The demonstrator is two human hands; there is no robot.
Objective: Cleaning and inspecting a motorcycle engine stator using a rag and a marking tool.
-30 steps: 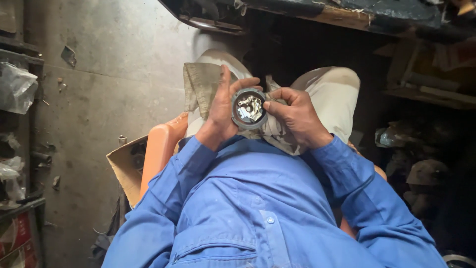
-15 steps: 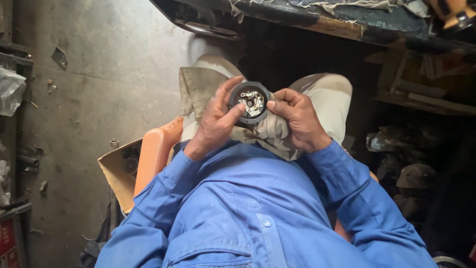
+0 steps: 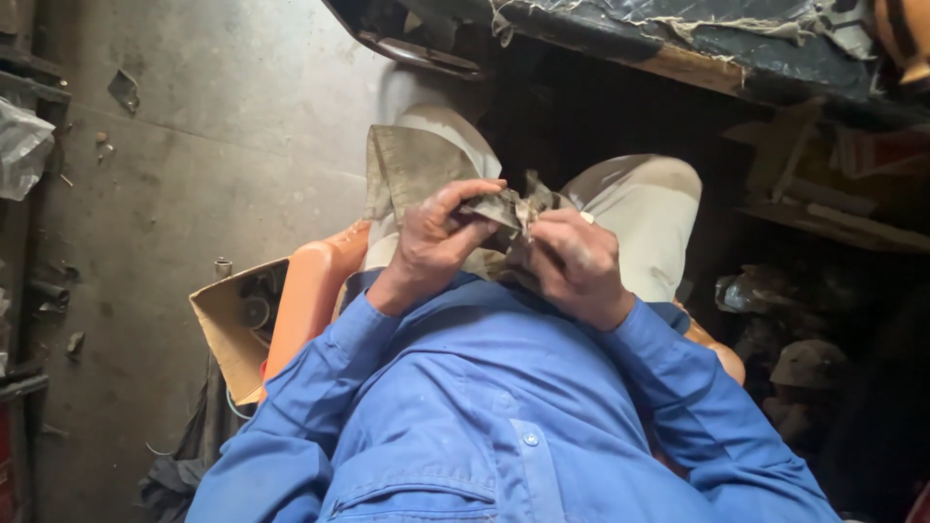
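Observation:
I sit on an orange seat in a blue work shirt, looking down at my lap. Both hands are closed around a dirty grey-green rag that drapes over my left thigh. My left hand pinches a fold of the rag from the left. My right hand grips the bunched rag from the right. The round dark part seen in the earlier frames is now hidden inside the cloth between my hands.
An open cardboard box with small parts stands on the concrete floor at my left. A dark worn bench edge runs above my knees. Cluttered shelves and dark junk lie at the right.
The round metal part was visible in my hands; now the rag covers it and my fingers have closed over the cloth. The view has tilted slightly.

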